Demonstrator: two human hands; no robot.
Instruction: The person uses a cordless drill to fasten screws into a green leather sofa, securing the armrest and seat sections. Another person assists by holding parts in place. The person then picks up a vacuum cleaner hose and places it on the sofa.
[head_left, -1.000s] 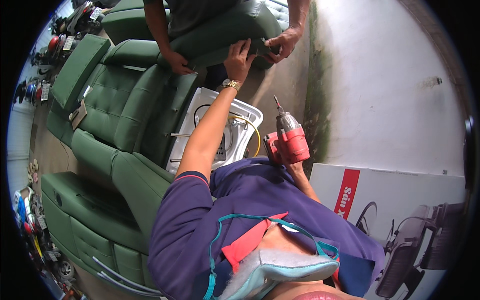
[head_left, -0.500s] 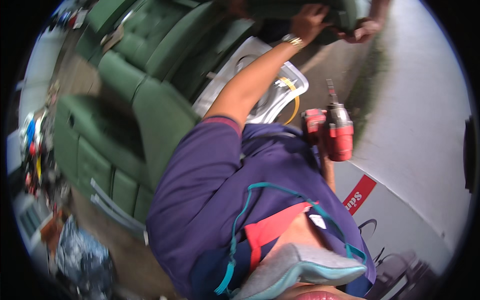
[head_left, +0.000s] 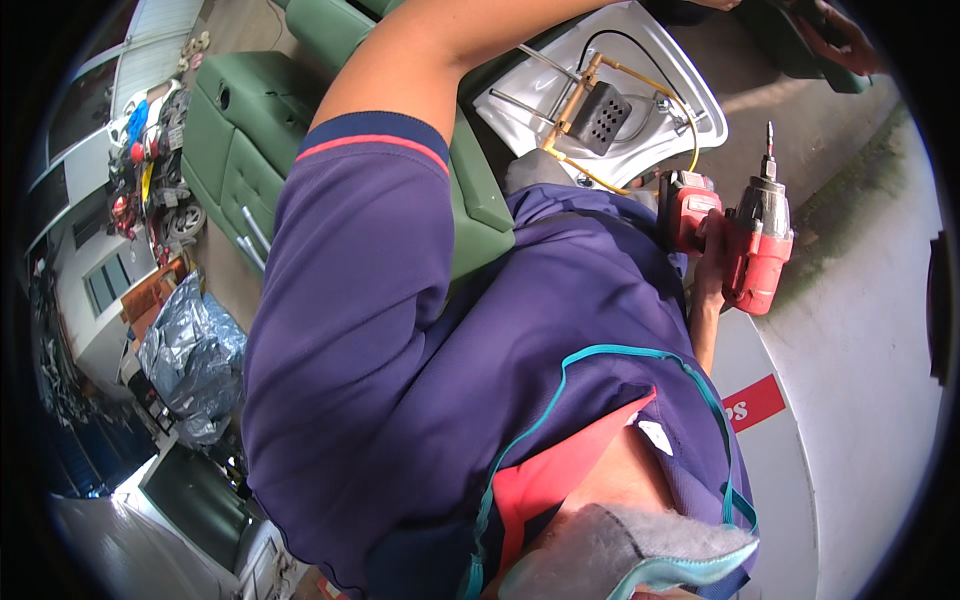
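Observation:
A red and black cordless impact driver (head_left: 758, 255) is gripped in my right hand (head_left: 710, 262), its bit pointing away from me. The red battery end (head_left: 688, 208) sits to the left of the hand. My left arm (head_left: 430, 55) stretches across the top. Only a sliver of my left hand (head_left: 715, 3) shows at the upper edge; its fingers are hidden. Close by, another person's hand (head_left: 845, 40) holds a dark green padded piece (head_left: 785, 45).
Green tufted seats (head_left: 245, 130) stand at my left. Ahead lies a white curved panel (head_left: 700, 90) with brass pipes, a yellow tube and a black perforated box (head_left: 600, 118). Silver plastic sheeting (head_left: 195, 350) lies far left. A pale wall-like surface (head_left: 870, 330) runs along the right.
My left hand has moved up and nearly out of view, off the green piece it was touching. The green piece and the other person's hand now appear further right. The impact driver stays in my right hand.

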